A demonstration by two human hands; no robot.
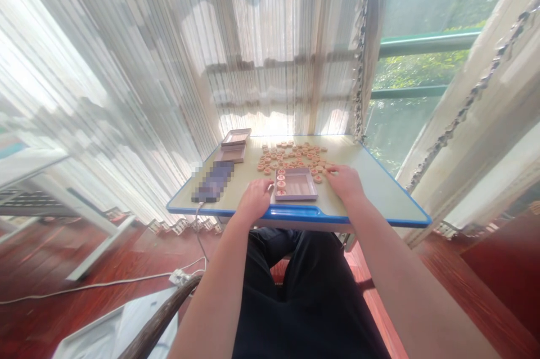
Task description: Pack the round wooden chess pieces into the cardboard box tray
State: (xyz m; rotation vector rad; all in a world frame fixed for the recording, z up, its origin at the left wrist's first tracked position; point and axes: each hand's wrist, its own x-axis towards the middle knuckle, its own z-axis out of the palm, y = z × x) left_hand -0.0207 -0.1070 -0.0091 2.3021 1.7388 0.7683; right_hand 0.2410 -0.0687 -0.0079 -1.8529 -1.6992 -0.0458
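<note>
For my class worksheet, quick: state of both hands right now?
Left hand: by the box's left side; whether it grips cannot be told.
Right hand: at the loose discs; whether it holds one cannot be told.

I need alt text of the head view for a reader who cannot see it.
A person's left hand is beside a shallow box with a column of round pieces along its left side; the right hand is at the edge of scattered pieces on a blue-edged table.
</note>
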